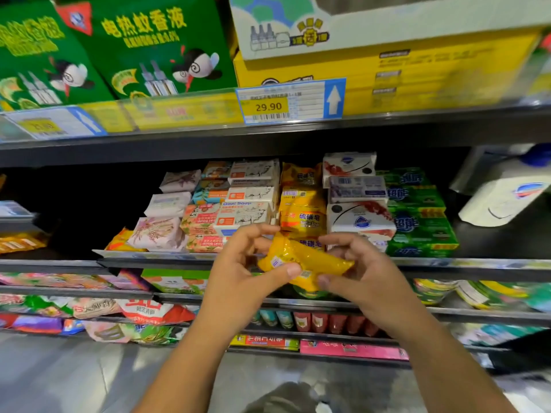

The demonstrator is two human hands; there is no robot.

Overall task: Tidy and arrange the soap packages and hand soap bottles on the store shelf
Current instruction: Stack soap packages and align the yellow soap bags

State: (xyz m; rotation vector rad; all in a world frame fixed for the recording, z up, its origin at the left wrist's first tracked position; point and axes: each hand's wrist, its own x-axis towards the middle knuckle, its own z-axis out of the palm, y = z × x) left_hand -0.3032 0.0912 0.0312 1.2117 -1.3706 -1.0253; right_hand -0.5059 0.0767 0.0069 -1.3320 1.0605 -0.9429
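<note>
1. The left hand (247,272) pinches the near left end of a yellow soap package (310,257), its thumb pressed on the wrapper beside a small white label and its fingers curled over the top.
2. The right hand (366,278) grips the package's right end, fingers over the upper edge and thumb beneath.
3. The package sits at frame centre, tilted down to the right, in the air just in front of the shelf lip (149,262) and overlapping it.
4. Directly behind it stands the stack of yellow sulfur soap (301,210), leaning slightly. Its lowest pack is partly hidden by the held package.
5. Touching that stack on the left are the Goat Soap boxes (247,210). On the right are white boxes (357,204), then green packages (417,216) reaching the lip.
6. Further left, pink wrapped soaps (161,231) lie loosely stacked. Beyond them, at the middle left of the frame, the shelf runs dark and its contents cannot be made out.
7. A narrow dark band separates the stack tops from the upper shelf's underside.
8. At the middle right edge a white pouch (501,198) leans, well apart from the green packages.
9. Above, a 29.90 price tag (286,102) hangs on the upper shelf rail.
10. Below the hands, lower shelves carry mixed packs, and grey floor fills the bottom of the frame.
</note>
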